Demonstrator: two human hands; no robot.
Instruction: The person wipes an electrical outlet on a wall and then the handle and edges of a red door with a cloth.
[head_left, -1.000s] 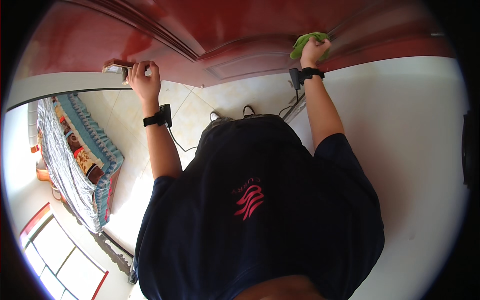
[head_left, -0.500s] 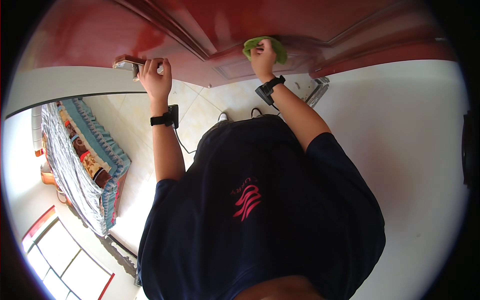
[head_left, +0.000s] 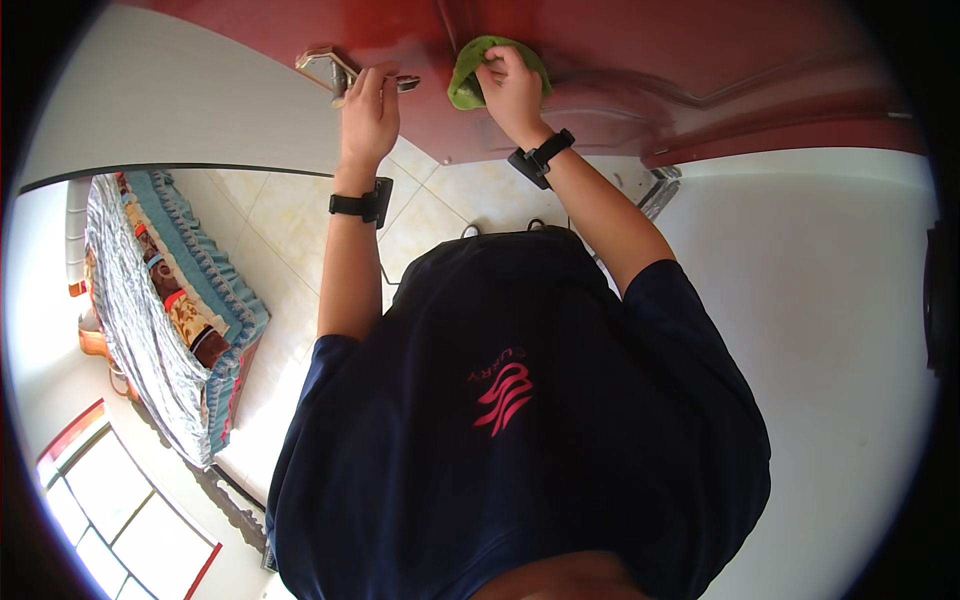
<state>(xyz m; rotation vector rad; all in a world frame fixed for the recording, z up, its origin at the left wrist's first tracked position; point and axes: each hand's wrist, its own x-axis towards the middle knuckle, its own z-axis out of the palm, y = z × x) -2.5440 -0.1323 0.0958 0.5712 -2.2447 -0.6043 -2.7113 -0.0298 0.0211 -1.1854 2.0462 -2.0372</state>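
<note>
In the head view, the red door fills the top of the frame. The left hand, at upper centre-left, is closed round the metal door handle, fingers wrapped over the lever. Just to its right, the right hand presses a bunched green cloth flat against the door's glossy panel, fingers curled over the cloth and gripping it. Both wrists carry black bands. The cloth sits near the handle, at top centre of the frame.

How much of the door is already wiped cannot be read from its shine; judging by where the cloth lies, the work is on the panel beside the handle, and the wide stretch toward the upper right shows no sign either way.

Below, a dark shirt fills the middle; a patterned bed cover lies at left.
</note>
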